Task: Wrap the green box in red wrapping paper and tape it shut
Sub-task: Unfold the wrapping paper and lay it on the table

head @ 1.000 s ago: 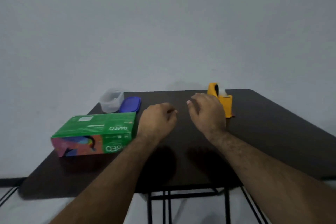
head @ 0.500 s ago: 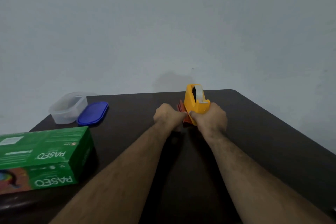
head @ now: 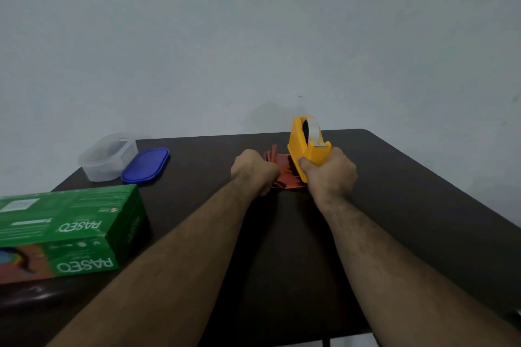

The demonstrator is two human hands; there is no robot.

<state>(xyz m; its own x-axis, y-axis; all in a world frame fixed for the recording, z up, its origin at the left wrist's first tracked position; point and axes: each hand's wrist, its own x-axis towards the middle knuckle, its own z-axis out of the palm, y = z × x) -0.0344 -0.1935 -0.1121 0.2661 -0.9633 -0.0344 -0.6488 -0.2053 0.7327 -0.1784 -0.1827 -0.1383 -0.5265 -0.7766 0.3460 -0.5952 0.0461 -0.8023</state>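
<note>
The green box [head: 67,231] was left at the near left of the table [head: 423,220], bare and not wrapped yet. A clear tub [head: 108,156] and a blue lid [head: 146,165] were seen behind it. The left hand [head: 253,172] was curled on the folded red paper [head: 283,172], though the pinch itself was hidden. A moment before, the yellow tape holder [head: 306,146] was sitting on the paper; now it was tipped up, gripped by the right hand [head: 331,175]. The paper was probably being freed.
</note>
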